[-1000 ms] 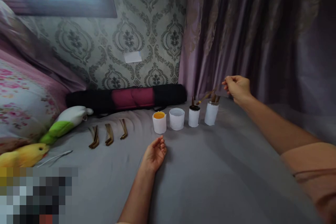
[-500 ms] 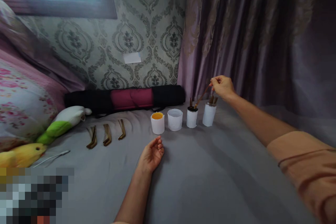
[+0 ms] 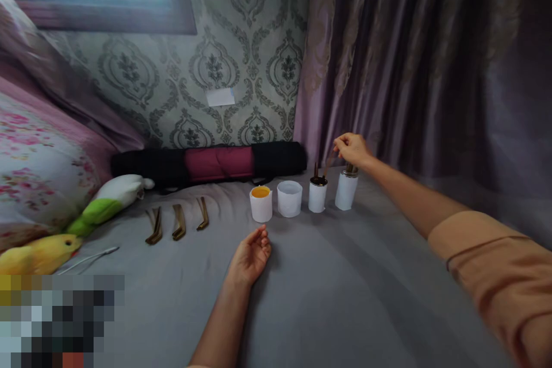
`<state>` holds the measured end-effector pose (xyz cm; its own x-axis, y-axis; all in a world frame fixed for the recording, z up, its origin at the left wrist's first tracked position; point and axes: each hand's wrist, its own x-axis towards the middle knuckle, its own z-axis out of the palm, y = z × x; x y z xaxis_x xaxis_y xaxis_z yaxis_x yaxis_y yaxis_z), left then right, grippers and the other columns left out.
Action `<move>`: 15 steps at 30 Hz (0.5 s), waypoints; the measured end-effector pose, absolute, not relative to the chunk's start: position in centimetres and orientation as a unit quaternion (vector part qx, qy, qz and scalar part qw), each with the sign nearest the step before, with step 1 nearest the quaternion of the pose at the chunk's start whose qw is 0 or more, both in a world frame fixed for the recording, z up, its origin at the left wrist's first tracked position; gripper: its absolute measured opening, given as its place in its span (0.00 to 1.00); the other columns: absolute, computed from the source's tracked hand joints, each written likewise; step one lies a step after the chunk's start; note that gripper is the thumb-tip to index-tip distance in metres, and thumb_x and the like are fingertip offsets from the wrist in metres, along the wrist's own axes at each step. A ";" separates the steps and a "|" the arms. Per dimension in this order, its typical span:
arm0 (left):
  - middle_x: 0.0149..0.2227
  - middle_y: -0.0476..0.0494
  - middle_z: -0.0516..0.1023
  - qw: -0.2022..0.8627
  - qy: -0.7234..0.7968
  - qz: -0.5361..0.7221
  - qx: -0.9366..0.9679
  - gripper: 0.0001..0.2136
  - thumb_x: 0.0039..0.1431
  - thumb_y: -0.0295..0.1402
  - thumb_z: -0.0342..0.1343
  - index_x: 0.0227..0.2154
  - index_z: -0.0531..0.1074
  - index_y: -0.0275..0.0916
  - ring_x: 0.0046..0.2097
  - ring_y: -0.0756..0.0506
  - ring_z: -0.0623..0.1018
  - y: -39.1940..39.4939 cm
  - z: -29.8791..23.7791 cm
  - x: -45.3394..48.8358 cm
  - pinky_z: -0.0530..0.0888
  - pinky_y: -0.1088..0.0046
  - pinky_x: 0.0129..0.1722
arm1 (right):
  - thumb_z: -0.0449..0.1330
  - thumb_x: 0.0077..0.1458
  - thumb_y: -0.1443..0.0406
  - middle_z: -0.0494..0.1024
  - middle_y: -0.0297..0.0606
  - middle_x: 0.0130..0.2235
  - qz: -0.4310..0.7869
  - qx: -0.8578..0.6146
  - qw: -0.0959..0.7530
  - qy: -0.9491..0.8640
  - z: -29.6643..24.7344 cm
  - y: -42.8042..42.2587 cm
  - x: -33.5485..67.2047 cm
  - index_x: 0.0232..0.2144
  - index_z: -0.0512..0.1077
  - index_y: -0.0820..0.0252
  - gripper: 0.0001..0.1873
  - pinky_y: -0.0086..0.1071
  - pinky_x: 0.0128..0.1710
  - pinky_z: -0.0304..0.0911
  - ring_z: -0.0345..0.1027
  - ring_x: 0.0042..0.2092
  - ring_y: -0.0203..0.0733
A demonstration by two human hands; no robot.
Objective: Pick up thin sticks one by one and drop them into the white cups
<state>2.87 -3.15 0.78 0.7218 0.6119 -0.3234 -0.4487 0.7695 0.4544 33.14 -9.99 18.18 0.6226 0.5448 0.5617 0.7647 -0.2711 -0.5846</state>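
A row of white cups stands on the grey bed sheet [image 3: 328,287]: one with orange filling [image 3: 261,203], an empty-looking one [image 3: 289,198], one with a dark rim and brown sticks [image 3: 318,193], and a fourth with sticks [image 3: 346,187]. My right hand [image 3: 351,149] is pinched on a thin brown stick [image 3: 328,164] whose lower end dips into the dark-rimmed cup. My left hand [image 3: 252,254] rests palm up on the sheet in front of the orange cup, fingers loosely curled, holding nothing.
Three bent brown pieces [image 3: 176,222] lie on the sheet to the left. A black and maroon rolled mat [image 3: 215,162] lies against the wall. Plush birds [image 3: 101,202] and a floral pillow [image 3: 38,167] sit at the left. Purple curtains [image 3: 409,57] hang on the right.
My right hand has moved left and down from beyond the rightmost cup, bringing the stick more upright over the dark-rimmed cup. My left hand has stayed in place.
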 end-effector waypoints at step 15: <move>0.23 0.47 0.67 0.911 0.235 0.292 0.173 0.06 0.56 0.23 0.44 0.31 0.66 0.31 0.20 0.56 0.65 -3.1 0.7 2.9 0.63 0.81 0.18 | 0.51 0.51 0.65 0.75 0.35 0.27 -0.079 -0.787 0.405 -0.458 15.9 -8.8 33.7 0.27 0.68 0.62 0.08 0.23 0.21 0.58 0.63 0.20 0.28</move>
